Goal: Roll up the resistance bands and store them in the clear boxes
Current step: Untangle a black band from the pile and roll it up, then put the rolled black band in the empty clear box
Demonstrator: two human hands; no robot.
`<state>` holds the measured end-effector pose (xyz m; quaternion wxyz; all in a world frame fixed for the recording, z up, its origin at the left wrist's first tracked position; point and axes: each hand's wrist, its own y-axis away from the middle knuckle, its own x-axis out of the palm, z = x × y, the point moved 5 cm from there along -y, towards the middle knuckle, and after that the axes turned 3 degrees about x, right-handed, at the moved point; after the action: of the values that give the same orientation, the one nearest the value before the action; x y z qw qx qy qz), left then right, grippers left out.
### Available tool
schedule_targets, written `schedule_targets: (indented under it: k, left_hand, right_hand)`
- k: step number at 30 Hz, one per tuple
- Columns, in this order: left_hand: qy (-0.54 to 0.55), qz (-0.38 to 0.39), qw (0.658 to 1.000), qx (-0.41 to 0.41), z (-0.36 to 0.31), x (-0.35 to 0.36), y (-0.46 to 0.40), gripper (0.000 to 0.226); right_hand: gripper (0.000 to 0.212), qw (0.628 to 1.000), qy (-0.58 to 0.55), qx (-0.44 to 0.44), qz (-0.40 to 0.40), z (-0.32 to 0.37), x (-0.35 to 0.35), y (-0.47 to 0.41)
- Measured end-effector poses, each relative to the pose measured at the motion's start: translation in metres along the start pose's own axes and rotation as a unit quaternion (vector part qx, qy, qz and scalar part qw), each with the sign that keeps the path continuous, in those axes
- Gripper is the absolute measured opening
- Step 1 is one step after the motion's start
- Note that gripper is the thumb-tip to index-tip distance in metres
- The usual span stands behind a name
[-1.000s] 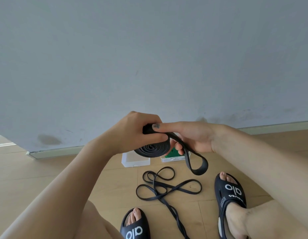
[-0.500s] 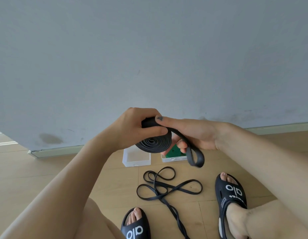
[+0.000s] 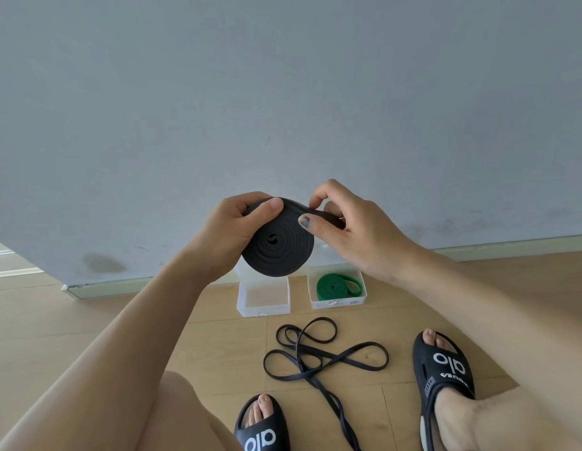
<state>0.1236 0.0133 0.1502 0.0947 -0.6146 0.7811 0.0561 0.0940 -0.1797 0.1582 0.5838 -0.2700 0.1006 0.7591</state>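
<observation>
Head cam, looking down past both arms at the floor point(image 3: 88, 320) and a grey wall point(image 3: 283, 92).

The left hand point(image 3: 232, 231) has a black resistance band point(image 3: 278, 247) wound into a flat spiral coil, held up in front of the wall, above the boxes. Its thumb is pressed over the top edge of the coil and the fingers curl round behind it, so it's a proper grip. The right hand point(image 3: 351, 232) is right up against the coil on the other side, thumb flat on the outer wrap and the index finger bent over the top, pinching the loose tail end of the band against the roll.

Down on the wood floor there are two clear boxes side by side near the skirting. The left clear box point(image 3: 263, 309) shows only its bottom, the right clear box point(image 3: 361, 299) has a rolled green band point(image 3: 337, 287) sitting in it. Nearer the feet, a thin black band point(image 3: 315, 356) lies in loose tangled loops, one strand running off toward the bottom edge. Black slides on both feet: left slide point(image 3: 262, 431), right slide point(image 3: 442, 369).
</observation>
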Motion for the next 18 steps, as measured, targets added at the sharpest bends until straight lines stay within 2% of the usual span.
schedule_targets:
  k: [4, 7, 11, 15, 18]
  left_hand:
    - [0.003, -0.004, 1.0, -0.018, 0.007, -0.003, 0.0, 0.024]
    - [0.005, -0.011, 1.0, -0.024, 0.008, -0.003, -0.001, 0.022]
    - [0.035, -0.038, 0.998, -0.027, 0.005, -0.003, -0.002, 0.029]
    - [0.081, -0.086, 0.992, -0.038, 0.002, 0.0, -0.004, 0.036]
    - [0.115, -0.122, 0.984, -0.051, 0.002, 0.005, -0.003, 0.039]
  right_hand:
    - [0.01, 0.997, -0.052, 0.034, 0.041, -0.005, -0.004, 0.0]
    - [0.007, 0.997, -0.061, 0.038, 0.041, -0.007, -0.006, -0.001]
    - [0.008, 0.998, -0.053, 0.022, 0.001, -0.009, 0.0, -0.004]
    - [0.023, 0.998, -0.018, 0.006, -0.065, -0.01, 0.014, -0.004]
    - [0.031, 0.992, -0.05, 0.018, -0.119, -0.012, 0.026, -0.004]
